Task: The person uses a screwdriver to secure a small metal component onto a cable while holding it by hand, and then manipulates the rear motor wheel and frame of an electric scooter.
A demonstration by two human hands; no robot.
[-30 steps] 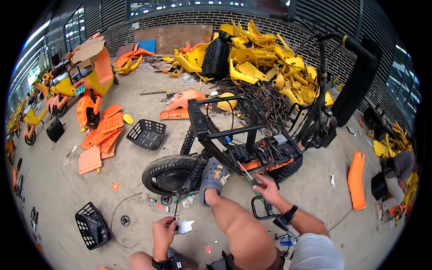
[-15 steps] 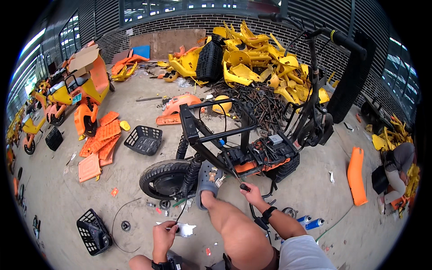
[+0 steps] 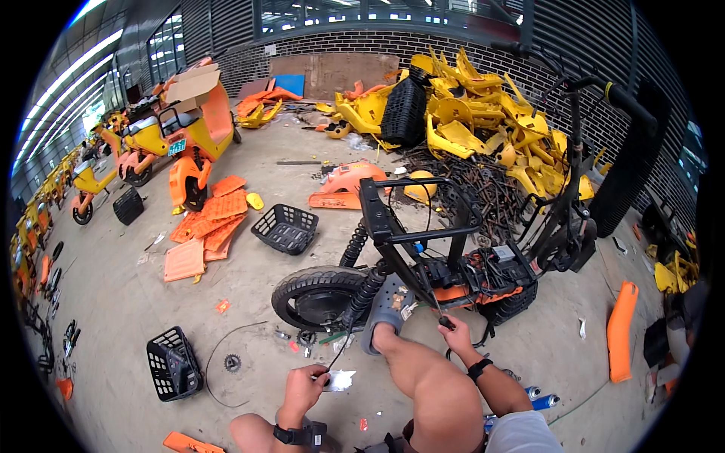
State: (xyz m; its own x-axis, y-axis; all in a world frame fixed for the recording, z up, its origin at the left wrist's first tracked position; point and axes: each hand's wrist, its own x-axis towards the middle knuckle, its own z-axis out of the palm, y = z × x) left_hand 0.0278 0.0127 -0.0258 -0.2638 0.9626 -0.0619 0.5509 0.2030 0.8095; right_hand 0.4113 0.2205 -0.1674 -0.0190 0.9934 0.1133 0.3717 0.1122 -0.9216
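A stripped scooter frame [image 3: 385,220], black with its wiring bared, stands before me with its rear wheel [image 3: 296,285] to the left. My left hand [image 3: 302,391] pinches the end of a thin black cable [image 3: 341,349], which runs up beside the shock absorber [image 3: 368,291]. My right hand [image 3: 461,337] is closed around the black handle of a screwdriver [image 3: 447,323]. Its slim shaft points up at the lower frame; whether the tip touches anything is too small to tell. My foot in a grey clog [image 3: 387,306] is close beside the wheel.
Black plastic baskets [image 3: 285,228] sit on the floor. Beyond the scooter rises a heap of yellow panels [image 3: 468,113] above rusty metal parts [image 3: 453,189]. Orange panels [image 3: 211,215] lie left, spray cans [image 3: 544,402] near my right arm. Another person [image 3: 674,343] crouches at the far right.
My view has swung left, so the scooter and floor items appear farther right. Both hands keep their holds on the cable and the screwdriver, at much the same places beside the scooter.
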